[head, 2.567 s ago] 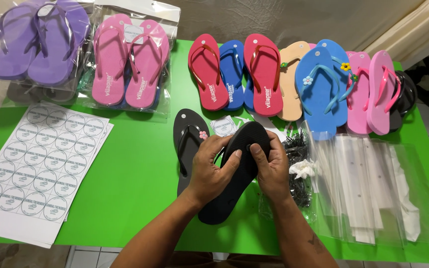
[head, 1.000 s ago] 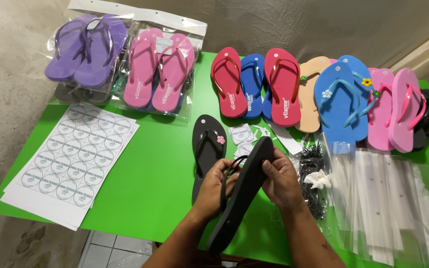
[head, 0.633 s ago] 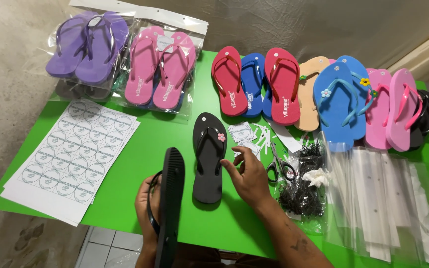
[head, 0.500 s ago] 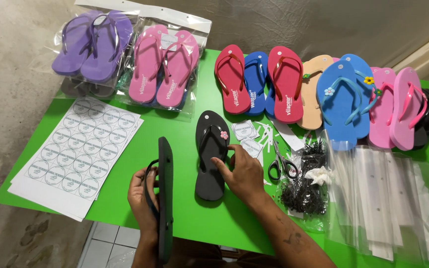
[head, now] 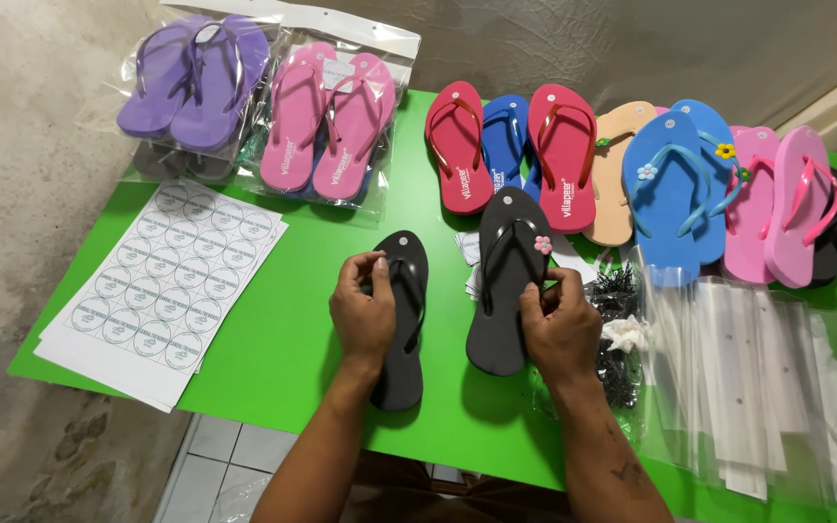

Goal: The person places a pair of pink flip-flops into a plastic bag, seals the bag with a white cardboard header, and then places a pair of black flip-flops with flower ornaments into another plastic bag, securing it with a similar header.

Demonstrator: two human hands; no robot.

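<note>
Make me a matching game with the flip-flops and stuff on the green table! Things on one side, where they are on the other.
Things:
1. plain black flip-flop
2. black flip-flop with a pink flower
3. purple flip-flops in a bag
4. sheet of round stickers

Places:
A. far left corner of the table
B. under the left hand
C. near left side of the table, lying flat
D. at the right hand

Pairs: 1-B, 2-D, 3-A, 4-C
</note>
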